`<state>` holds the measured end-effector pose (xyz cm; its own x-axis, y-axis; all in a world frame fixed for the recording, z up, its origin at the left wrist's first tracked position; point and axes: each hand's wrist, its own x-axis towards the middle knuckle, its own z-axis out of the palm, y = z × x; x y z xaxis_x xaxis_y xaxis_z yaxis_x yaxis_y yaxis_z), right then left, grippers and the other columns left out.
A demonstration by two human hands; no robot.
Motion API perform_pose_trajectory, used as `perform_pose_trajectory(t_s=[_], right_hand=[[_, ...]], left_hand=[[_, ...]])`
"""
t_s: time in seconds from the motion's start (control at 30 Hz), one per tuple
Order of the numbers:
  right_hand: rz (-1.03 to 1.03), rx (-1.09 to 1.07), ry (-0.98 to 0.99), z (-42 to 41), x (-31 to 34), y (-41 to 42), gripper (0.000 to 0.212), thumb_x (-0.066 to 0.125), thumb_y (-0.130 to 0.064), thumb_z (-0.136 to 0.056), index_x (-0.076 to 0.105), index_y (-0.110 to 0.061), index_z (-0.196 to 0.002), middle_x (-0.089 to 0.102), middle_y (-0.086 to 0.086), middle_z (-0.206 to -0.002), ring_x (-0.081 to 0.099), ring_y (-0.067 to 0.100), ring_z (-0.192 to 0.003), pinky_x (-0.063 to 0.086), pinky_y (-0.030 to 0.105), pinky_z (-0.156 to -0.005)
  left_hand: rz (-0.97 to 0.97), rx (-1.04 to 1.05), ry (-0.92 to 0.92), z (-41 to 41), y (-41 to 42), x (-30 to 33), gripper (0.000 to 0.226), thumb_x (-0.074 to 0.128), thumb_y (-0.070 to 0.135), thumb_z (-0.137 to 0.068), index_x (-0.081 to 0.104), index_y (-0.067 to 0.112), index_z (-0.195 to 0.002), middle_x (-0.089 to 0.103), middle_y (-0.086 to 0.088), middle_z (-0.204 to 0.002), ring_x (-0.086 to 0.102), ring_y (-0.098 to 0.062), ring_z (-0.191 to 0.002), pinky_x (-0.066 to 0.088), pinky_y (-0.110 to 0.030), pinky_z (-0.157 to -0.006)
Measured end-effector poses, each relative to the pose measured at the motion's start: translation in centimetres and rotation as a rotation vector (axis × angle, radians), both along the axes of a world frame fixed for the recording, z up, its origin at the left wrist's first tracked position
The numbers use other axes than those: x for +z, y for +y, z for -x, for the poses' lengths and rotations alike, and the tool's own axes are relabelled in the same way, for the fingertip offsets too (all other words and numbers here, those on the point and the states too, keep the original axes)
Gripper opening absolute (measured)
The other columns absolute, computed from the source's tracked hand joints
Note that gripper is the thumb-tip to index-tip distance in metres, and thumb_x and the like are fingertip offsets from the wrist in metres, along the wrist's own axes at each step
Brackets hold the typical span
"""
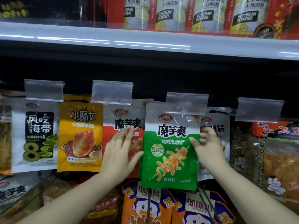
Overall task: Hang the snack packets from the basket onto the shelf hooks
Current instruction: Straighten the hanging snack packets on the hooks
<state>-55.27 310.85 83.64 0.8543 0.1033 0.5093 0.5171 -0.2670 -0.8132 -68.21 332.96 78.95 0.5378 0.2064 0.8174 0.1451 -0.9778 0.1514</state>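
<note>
Shop shelving fills the view, a white shelf edge (145,41) above a row of hung packets, where the green-and-white foil snack packet (169,152) sits under a clear plastic price tag (186,103), seemingly hooked, right hand (207,147) pinching its edge, left hand (123,151) flat-fingered alongside; basket unseen.

Top of green packet (169,152) sat behind clear price tag holder (186,103), so hook itself wasn't visible. Red packet (123,126) partly covered by left hand (120,152). Right-hand fingers (204,135) hidden behind packet edge. Bottom orange packs (145,206) cut off by frame.
</note>
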Motion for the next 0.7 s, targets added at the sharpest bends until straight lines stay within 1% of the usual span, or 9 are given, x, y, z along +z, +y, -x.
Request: perform_pose_trajectory(t_s=[0.03, 0.1, 0.13, 0.2, 0.3, 0.4, 0.5, 0.6, 0.7], right_hand=[[-0.006, -0.008, -0.011, 0.2, -0.1, 0.1, 0.047, 0.066, -0.012, -0.087, 0.042, -0.010, -0.127, 0.050, -0.007, -0.088, 0.053, 0.014, -0.088, 0.040, 0.021, -0.074], [-0.014, -0.017, -0.029, 0.9, -0.1, 0.2, 0.054, 0.067, -0.018, -0.087, 0.038, -0.013, -0.131, 0.052, -0.003, -0.102, 0.053, 0.017, -0.101, 0.041, 0.027, -0.081], [-0.014, -0.023, -0.039, 1.3, -0.1, 0.3, 0.058, 0.068, -0.022, -0.086, 0.036, -0.014, -0.134, 0.052, -0.001, -0.109, 0.053, 0.018, -0.105, 0.040, 0.028, -0.083], [-0.003, -0.033, -0.051, 2.0, -0.1, 0.6, 0.070, 0.070, -0.027, -0.084, 0.029, -0.015, -0.139, 0.051, 0.003, -0.122, 0.051, 0.021, -0.115, 0.042, 0.032, -0.090], [0.033, -0.058, -0.058, 2.6, -0.2, 1.2, 0.085, 0.075, -0.030, -0.079, 0.021, -0.019, -0.144, 0.043, 0.006, -0.140, 0.044, 0.025, -0.128, 0.038, 0.043, -0.108], [0.053, -0.080, -0.039, 3.1, -0.2, 1.5, 0.095, 0.078, -0.029, -0.076, 0.016, -0.021, -0.147, 0.036, 0.008, -0.148, 0.038, 0.027, -0.134, 0.033, 0.045, -0.112], [0.053, -0.091, -0.005, 3.2, -0.2, 1.7, 0.094, 0.077, -0.026, -0.077, 0.014, -0.019, -0.147, 0.038, 0.012, -0.147, 0.040, 0.030, -0.134, 0.036, 0.044, -0.109], [0.057, -0.139, 0.022, 3.2, -0.1, 2.0, 0.088, 0.074, -0.026, -0.080, 0.016, -0.019, -0.146, 0.041, 0.013, -0.144, 0.048, 0.033, -0.125, 0.045, 0.045, -0.100], [0.032, -0.180, 0.040, 2.8, -0.3, 2.4, 0.081, 0.074, -0.026, -0.080, 0.022, -0.022, -0.142, 0.043, 0.011, -0.144, 0.050, 0.034, -0.122, 0.046, 0.048, -0.098]], left_hand=[[-0.065, 0.060, 0.069, 0.1, 1.0, -0.5, 0.084, 0.031, 0.069, -0.085, 0.016, 0.021, -0.152, 0.032, -0.006, -0.152, 0.027, -0.025, -0.138, 0.033, -0.043, -0.108], [-0.182, 0.127, 0.174, -0.1, 2.8, -1.3, 0.092, 0.024, 0.079, -0.079, 0.004, 0.027, -0.153, 0.013, -0.007, -0.160, 0.010, -0.029, -0.146, 0.015, -0.047, -0.115], [-0.221, 0.141, 0.208, -0.2, 3.4, -1.4, 0.096, 0.026, 0.082, -0.076, 0.001, 0.030, -0.153, 0.005, -0.007, -0.161, 0.001, -0.029, -0.147, 0.006, -0.046, -0.117], [-0.267, 0.152, 0.245, -0.4, 4.4, -1.4, 0.103, 0.037, 0.084, -0.070, -0.001, 0.034, -0.152, 0.004, -0.007, -0.161, -0.006, -0.031, -0.147, -0.001, -0.046, -0.116], [-0.284, 0.130, 0.266, -0.5, 5.6, -1.1, 0.112, 0.052, 0.083, -0.064, 0.000, 0.035, -0.151, 0.009, -0.007, -0.160, -0.008, -0.033, -0.147, 0.006, -0.052, -0.114], [-0.306, 0.108, 0.274, -0.4, 6.8, -1.2, 0.115, 0.055, 0.081, -0.063, 0.000, 0.034, -0.152, 0.008, -0.005, -0.160, -0.011, -0.031, -0.147, 0.010, -0.052, -0.112], [-0.339, 0.088, 0.277, -0.2, 7.8, -1.2, 0.111, 0.048, 0.081, -0.064, -0.004, 0.036, -0.151, 0.001, -0.002, -0.161, -0.004, -0.031, -0.147, 0.010, -0.051, -0.112], [-0.355, 0.076, 0.276, -0.1, 8.2, -1.0, 0.104, 0.040, 0.082, -0.066, 0.000, 0.036, -0.151, -0.006, -0.002, -0.162, -0.005, -0.031, -0.147, 0.010, -0.050, -0.113], [-0.327, 0.063, 0.278, -0.2, 7.9, -1.0, 0.101, 0.046, 0.081, -0.065, 0.019, 0.034, -0.150, 0.012, -0.005, -0.160, -0.010, -0.029, -0.148, 0.011, -0.051, -0.112]])
